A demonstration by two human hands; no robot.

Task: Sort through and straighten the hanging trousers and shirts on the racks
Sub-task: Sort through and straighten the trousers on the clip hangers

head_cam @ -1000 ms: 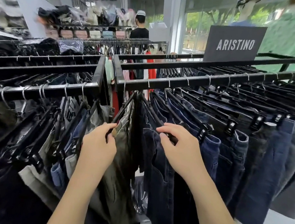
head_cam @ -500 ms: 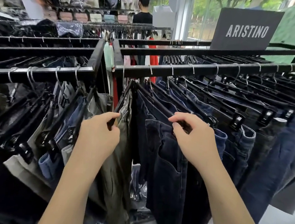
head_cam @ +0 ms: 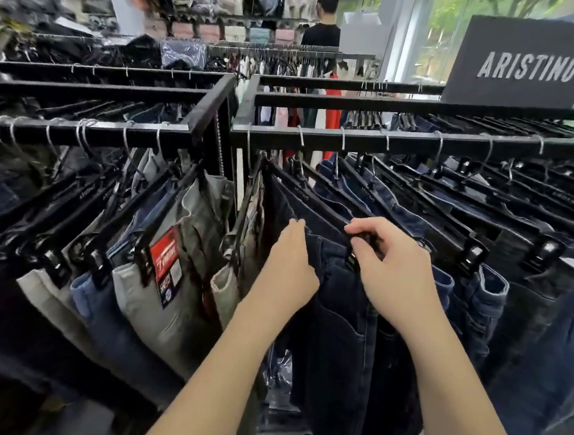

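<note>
- The left hand [head_cam: 288,272] has let go of the olive trousers [head_cam: 256,215] it was pinching half a second ago. It now lies against the left edge of the dark jeans [head_cam: 339,324], fingers nearly straight on the waistband and thumb out of sight.
- The right hand [head_cam: 388,270] has stayed put, its fingers curled and pinching the black hanger clip [head_cam: 354,257] at the near end of the same jeans.
- Both hands are now on one garment, where before they worked two neighbouring ones. I judge the olive pair done with and the jeans next to be squared on their hanger.
- The jeans hang second from the left end of the right rack rail [head_cam: 405,142], just beside the olive trousers, which hang free at the corner post.
- Further right, a row of blue and grey jeans [head_cam: 478,301] hangs evenly and looks untouched.
- The left rack [head_cam: 96,132] carries mixed trousers, one with a red tag [head_cam: 165,262].
- Behind stands the ARISTINO sign [head_cam: 527,64].
</note>
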